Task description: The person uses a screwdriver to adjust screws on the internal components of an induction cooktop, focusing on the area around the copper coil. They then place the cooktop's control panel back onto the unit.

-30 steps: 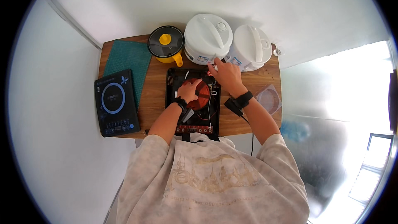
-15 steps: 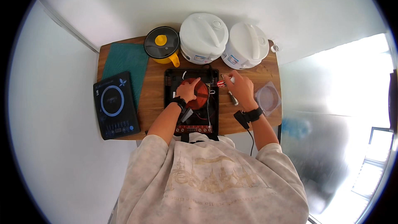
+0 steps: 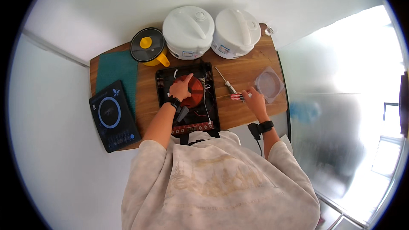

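My left hand rests on the round copper-red coil with its fingers stretched out. Around the coil is the opened black housing of an induction cooker, with loose wires and a red circuit board along its near side. On the tabletop to the right, the fingers of my right hand are closed on the handle end of a screwdriver, striped red and white, its thin shaft pointing left. Just beyond it lies a second screwdriver with a pale handle.
A clear plastic tub stands right of my right hand. Along the back are two white rice cookers and a yellow pot with a dark lid. A black glass cooktop panel overlaps a green mat at left.
My right hand has carried the striped screwdriver from the housing's right edge to the tabletop, nearer me. My left hand stays on the coil. The whole view has shifted a little.
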A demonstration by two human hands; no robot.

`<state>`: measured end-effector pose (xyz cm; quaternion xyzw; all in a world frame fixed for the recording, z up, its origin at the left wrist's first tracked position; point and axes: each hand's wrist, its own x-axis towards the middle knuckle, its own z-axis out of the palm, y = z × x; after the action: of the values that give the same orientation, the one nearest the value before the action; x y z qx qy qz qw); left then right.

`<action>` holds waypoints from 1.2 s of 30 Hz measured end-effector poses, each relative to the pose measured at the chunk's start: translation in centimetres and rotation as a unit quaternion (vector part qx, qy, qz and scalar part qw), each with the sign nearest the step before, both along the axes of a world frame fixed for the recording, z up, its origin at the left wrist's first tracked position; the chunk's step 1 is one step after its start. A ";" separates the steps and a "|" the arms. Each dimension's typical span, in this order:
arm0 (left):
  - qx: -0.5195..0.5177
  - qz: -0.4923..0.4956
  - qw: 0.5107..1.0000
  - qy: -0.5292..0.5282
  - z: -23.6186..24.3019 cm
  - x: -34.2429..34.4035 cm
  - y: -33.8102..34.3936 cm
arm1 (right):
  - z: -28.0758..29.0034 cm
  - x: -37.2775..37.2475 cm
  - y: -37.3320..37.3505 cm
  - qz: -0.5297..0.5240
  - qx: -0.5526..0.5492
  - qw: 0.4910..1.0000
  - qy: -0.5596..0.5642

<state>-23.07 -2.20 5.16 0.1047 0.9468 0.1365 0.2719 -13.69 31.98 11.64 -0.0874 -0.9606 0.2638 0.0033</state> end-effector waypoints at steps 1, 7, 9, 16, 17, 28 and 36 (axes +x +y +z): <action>0.002 -0.001 1.000 -0.002 -0.2 0.0 -0.1 | -1.6 0.9 0.6 -0.008 -0.033 0.999 -0.019; -0.012 -0.009 0.999 -0.036 0.1 -0.6 0.1 | -4.7 5.5 1.4 -0.077 -0.305 0.919 -0.236; -0.016 -0.011 1.000 -0.009 -0.4 -0.3 0.0 | -6.6 6.6 1.6 -0.074 -0.369 0.887 -0.268; -0.025 -0.021 0.999 0.014 -0.6 -0.1 -0.1 | -8.8 7.6 0.4 0.015 -0.288 0.924 -0.252; -0.024 -0.024 0.999 0.012 -0.7 -0.2 -0.3 | -9.2 7.5 0.3 0.044 -0.261 0.935 -0.235; 0.112 0.053 0.990 0.066 -0.4 -3.2 -0.3 | -9.1 6.0 -1.2 0.077 -0.094 0.979 -0.164; 0.085 0.023 0.986 0.139 -0.8 -5.2 1.7 | -9.3 6.4 -0.7 0.100 -0.114 0.975 -0.161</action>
<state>-28.24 -0.55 4.37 0.1237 0.9625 0.2072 0.1241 -7.30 31.28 2.36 -0.0325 -0.9161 0.3526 -0.1880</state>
